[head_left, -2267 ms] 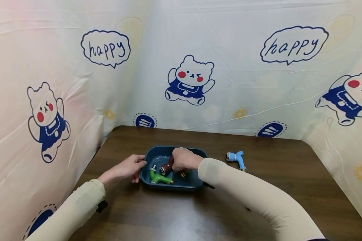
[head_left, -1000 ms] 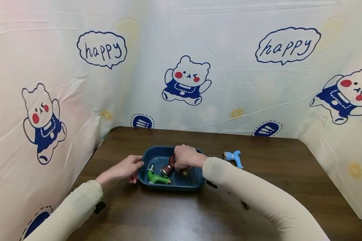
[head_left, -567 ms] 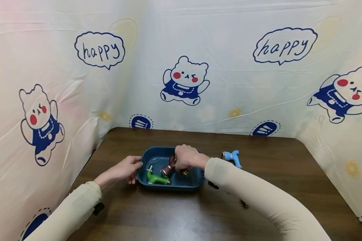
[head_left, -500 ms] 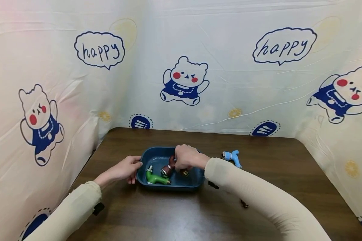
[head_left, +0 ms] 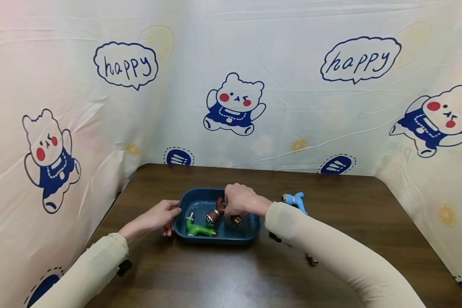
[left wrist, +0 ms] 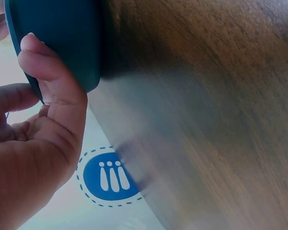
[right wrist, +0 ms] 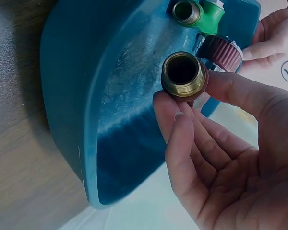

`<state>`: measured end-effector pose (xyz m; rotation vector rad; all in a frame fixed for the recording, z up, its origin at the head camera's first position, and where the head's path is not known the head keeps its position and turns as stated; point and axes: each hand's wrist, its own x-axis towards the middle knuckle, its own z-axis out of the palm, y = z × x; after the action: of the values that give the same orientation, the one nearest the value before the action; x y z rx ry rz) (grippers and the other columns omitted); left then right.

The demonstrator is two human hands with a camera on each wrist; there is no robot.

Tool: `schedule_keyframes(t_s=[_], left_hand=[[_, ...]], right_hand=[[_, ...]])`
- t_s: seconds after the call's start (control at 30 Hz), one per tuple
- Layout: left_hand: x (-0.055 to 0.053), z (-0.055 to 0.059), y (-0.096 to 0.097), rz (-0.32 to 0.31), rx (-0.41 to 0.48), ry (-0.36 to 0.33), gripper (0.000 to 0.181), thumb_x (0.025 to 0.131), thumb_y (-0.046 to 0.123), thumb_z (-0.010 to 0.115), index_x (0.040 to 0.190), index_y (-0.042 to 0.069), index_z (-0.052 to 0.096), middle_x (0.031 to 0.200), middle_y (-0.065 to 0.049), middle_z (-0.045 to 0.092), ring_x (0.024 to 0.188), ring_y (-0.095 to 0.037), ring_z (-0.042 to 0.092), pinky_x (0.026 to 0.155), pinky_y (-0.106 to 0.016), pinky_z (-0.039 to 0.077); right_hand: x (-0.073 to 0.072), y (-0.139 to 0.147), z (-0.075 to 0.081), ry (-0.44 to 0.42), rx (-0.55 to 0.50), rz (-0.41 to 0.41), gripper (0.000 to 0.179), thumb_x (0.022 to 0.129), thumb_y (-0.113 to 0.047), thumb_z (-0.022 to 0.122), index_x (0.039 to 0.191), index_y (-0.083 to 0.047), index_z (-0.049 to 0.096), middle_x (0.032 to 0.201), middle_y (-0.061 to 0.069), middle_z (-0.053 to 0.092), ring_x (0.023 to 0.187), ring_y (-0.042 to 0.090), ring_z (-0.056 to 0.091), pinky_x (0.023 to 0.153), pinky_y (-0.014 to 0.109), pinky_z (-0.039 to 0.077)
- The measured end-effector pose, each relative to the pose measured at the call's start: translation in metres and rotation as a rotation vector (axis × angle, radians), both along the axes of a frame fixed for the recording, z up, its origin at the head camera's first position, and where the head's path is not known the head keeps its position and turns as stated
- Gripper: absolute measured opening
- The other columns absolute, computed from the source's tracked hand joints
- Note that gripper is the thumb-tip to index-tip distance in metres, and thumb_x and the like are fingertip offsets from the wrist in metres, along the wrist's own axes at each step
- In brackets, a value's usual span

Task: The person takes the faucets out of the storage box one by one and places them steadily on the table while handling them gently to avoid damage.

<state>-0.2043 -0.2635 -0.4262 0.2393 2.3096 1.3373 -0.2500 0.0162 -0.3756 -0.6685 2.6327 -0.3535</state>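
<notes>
Head view: brown tap (head_left: 214, 215) inside blue tray (head_left: 219, 241), pinched by right hand (head_left: 240, 200); green tap (head_left: 200, 230) lies left of it, nearer left hand (head_left: 159, 217), which grips the tray's left rim. Hands stand apart.

Teal basin (head_left: 219, 241), green tap (head_left: 198, 229), maroon tap (head_left: 214, 214) (brass-coloured thread (right wrist: 183, 89)), pale-blue tap (head_left: 299, 200), brown-grained table (head_left: 231, 278)

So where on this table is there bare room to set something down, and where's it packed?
The table is bare in front of the blue tub, between the sleeves, and also right of the light-blue tap. It's crowded inside the tub, where the right hand holds the brown tap beside the green tap.
</notes>
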Motion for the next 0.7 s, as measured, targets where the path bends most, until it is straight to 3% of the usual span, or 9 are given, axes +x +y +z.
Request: schedule_keyframes(t_s=[0.27, 0.47, 0.7], left_hand=[[0.003, -0.001, 0.001, 0.000, 0.035, 0.016, 0.053, 0.112, 0.007, 0.041, 0.157, -0.017, 0.027, 0.060, -0.012, 0.060, 0.045, -0.017, 0.060, 0.044, -0.037, 0.056], [0.002, 0.001, 0.000, -0.006, 0.038, 0.017, 0.053, 0.112, 0.007, 0.042, 0.157, -0.017, 0.027, 0.060, -0.012, 0.060, 0.045, -0.016, 0.060, 0.044, -0.036, 0.056], [0.002, 0.000, 0.000, -0.018, 0.043, 0.009, 0.054, 0.112, 0.007, 0.042, 0.157, -0.019, 0.024, 0.061, -0.012, 0.061, 0.046, -0.016, 0.060, 0.044, -0.034, 0.056]], right_hand=[[0.002, 0.007, 0.006, 0.026, 0.000, 0.010, 0.048, 0.089, -0.017, 0.081, 0.050, -0.019, 0.054, 0.045, -0.006, 0.048, 0.044, 0.012, 0.052, 0.042, 0.027, 0.044], [0.004, 0.012, 0.011, 0.027, -0.027, 0.008, 0.040, 0.089, -0.017, 0.082, 0.054, -0.016, 0.064, 0.049, -0.004, 0.057, 0.045, 0.013, 0.054, 0.043, 0.027, 0.044], [0.008, 0.017, 0.011, 0.017, -0.044, 0.019, 0.038, 0.090, -0.016, 0.082, 0.056, -0.014, 0.066, 0.048, -0.005, 0.055, 0.046, 0.012, 0.051, 0.044, 0.026, 0.042]])
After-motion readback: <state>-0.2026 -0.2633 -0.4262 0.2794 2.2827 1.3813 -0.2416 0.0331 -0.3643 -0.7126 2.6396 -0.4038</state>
